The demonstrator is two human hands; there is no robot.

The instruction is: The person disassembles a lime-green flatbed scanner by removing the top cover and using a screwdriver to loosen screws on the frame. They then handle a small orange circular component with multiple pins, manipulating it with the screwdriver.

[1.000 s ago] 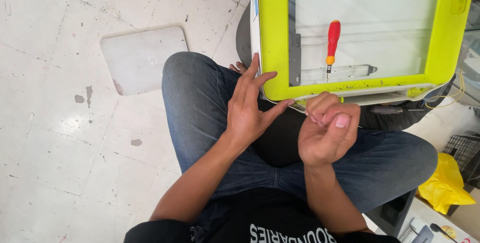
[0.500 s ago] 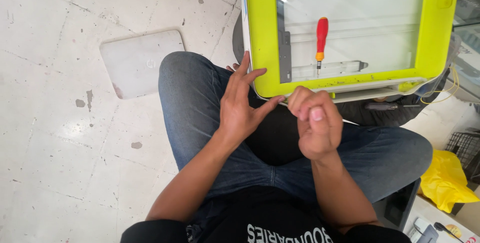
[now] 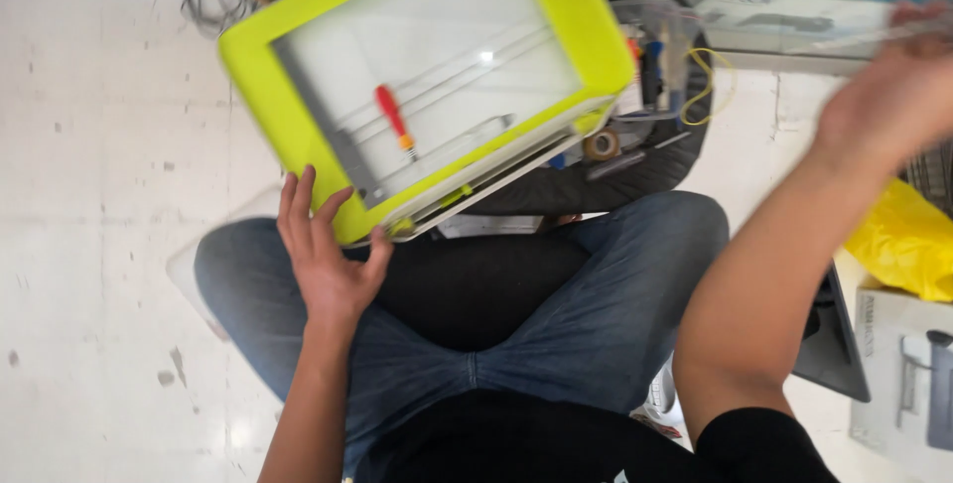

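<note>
A flat panel with a bright yellow frame and a pale glass middle rests tilted over my knees. On the glass lies a small red-handled screwdriver beside a grey metal strip. My left hand cups the panel's lower left corner, fingers spread along the frame and thumb at its bottom edge. My right hand is raised at the upper right and blurred. Its fingers look closed on a thin pale strip. I sit cross-legged in blue jeans.
Behind the panel a black round holder carries a tape roll, small tools and a yellow wire. A yellow plastic bag and a white box lie on the right. White tiled floor spreads to the left.
The view has swung and the panel now sits rotated, its left corner in my left hand. My right hand has left my lap and swept up to the right.
</note>
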